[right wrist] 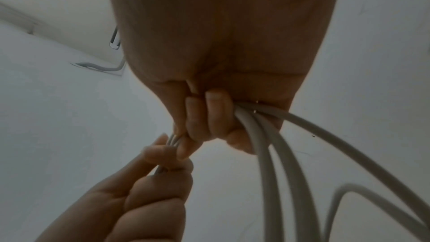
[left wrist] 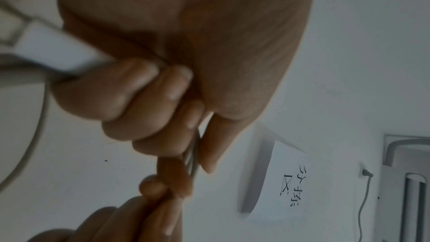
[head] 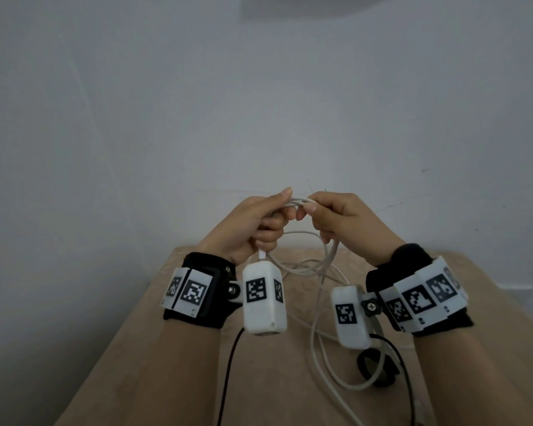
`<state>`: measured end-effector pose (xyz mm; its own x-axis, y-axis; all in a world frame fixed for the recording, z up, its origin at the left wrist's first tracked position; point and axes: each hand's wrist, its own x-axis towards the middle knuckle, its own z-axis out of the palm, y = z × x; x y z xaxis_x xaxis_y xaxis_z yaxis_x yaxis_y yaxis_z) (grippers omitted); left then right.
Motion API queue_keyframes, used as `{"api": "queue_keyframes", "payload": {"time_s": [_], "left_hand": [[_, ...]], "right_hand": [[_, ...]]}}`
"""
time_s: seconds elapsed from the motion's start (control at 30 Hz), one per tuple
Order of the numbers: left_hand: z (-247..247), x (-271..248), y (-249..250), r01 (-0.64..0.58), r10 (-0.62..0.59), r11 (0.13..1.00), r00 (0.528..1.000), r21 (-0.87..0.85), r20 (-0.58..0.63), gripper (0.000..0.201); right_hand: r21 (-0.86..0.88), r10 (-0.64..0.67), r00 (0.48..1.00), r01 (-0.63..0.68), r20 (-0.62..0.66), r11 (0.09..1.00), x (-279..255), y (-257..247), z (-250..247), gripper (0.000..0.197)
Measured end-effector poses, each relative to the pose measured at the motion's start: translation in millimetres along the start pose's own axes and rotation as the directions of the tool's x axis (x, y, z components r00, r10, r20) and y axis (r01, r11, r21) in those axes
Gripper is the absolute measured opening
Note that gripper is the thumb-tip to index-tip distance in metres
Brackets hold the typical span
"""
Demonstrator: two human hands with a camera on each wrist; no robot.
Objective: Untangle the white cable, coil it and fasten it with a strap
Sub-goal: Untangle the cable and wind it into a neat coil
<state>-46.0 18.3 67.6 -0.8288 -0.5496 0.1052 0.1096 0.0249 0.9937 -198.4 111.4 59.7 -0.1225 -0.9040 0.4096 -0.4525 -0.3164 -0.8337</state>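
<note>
Both hands are up off the table point(head: 136, 348), pinching the same bundle of white cable point(head: 330, 259) strands btwn them. Left hand point(head: 253, 222) has fingers curled round the strands w/ the thumb on top, and the plug end point(head: 262, 254) pokes out under its fist, prob parked there so it stays put as the start of the coil. Right hand point(head: 339, 219) is closed tight on the same strands; wrist cam shows three runs point(right wrist: 267, 135) coming out under its fingers, so a few loops are gathered imo.

Holding it in the air makes sense, the slack hangs free and the loops point(head: 317, 348) drop instead of snagging. Rest of the cable still trails loose on the tabletop, so coiling looks maybe halfway.

Black strap point(head: 370, 368) lies curled on the table under the right wrist, near to grab, untouched atm. A thin black wire point(head: 228, 373) runs down from the left wrist rig, not part of the job.
</note>
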Motion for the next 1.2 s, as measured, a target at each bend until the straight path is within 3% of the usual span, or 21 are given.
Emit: {"api": "queue_keyframes", "payload": {"time_s": [0.2,0.4,0.63,0.73,0.9,1.2], "left_hand": [[2,3,-1,-0.061,0.059,0.998,0.993,-0.015,-0.098,0.039],[-8,2,-1,-0.123,0.095,0.984,0.975,-0.131,-0.202,0.039],[-18,1,-1,-0.19,0.126,0.959,0.95,-0.211,-0.284,0.039],[-23,0,-2,-0.207,0.127,0.948,0.942,-0.241,-0.31,0.038],[-26,-1,-1,-0.238,0.12,0.92,0.927,-0.312,-0.356,0.039],[-21,1,0,-0.21,0.078,0.902,0.939,-0.378,-0.336,0.041]], "right_hand": [[0.08,-0.016,0.994,0.025,-0.11,0.996,1,4,2,0.025],[0.209,0.075,0.978,-0.033,-0.196,0.977,2,10,-5,0.025],[0.1,0.105,0.97,-0.085,-0.22,0.991,-1,21,-13,0.024],[0.059,0.064,0.933,-0.046,-0.353,0.997,0,18,-16,0.022],[0.048,0.01,0.827,0.021,-0.562,0.999,1,14,-17,0.023],[0.22,0.067,0.914,0.026,-0.401,0.975,1,13,-15,0.018]]}}
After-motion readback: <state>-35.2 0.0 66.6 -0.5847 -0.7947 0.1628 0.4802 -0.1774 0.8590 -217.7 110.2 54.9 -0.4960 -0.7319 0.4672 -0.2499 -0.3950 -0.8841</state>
